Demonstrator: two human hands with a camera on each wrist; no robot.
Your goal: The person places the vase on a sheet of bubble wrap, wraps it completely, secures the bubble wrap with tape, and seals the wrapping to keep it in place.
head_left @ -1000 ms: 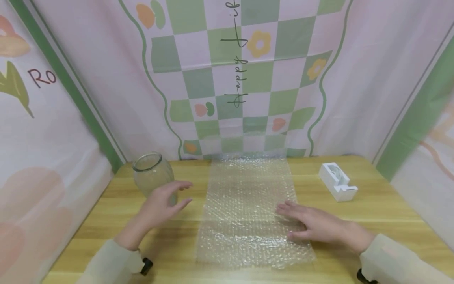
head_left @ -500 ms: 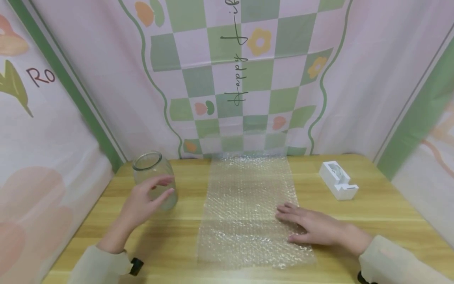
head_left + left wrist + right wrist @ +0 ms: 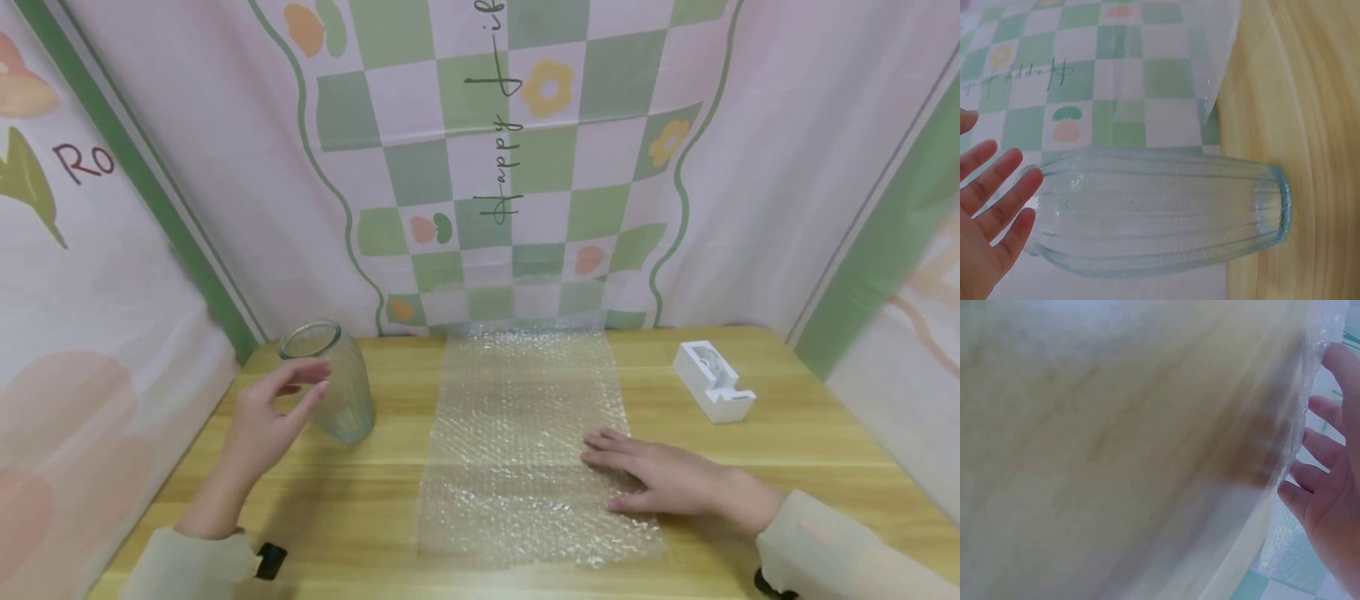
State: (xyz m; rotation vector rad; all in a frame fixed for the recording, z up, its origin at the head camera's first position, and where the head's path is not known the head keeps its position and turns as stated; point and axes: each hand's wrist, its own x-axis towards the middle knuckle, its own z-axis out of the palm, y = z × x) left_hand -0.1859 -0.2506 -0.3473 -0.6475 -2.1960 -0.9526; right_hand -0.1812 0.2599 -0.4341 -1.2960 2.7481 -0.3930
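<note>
The left hand (image 3: 262, 425) is loosely open beside the vase, its thumb and fingers apart and gently bent, gripping nothing; whether a fingertip touches the glass cannot be told. The right hand (image 3: 660, 475) lies palm down with its fingers extended, thumb apart from them, resting on the right edge of the bubble wrap.

The tall, clear, pale green-blue glass vase (image 3: 348, 400) stands upright at the left of the table, its ribbed body narrowing toward the base, its round mouth uppermost. The wide, transparent plastic bubble wrap sheet (image 3: 517, 425) lies spread lengthwise in the middle, glossy and slightly wrinkled, reaching from the near side to the far edge. A strip of the yellow-brown wood-grain table (image 3: 397, 417) shows between sheet and vase.

At the far right sits a white, block-shaped tape dispenser (image 3: 723, 400), well apart from the right hand. Behind the table hangs a pale pink fabric curtain (image 3: 795, 150) with green checks and flowers. From the head view, the left hand covers part of the vase, and the right hand covers part of the sheet.
</note>
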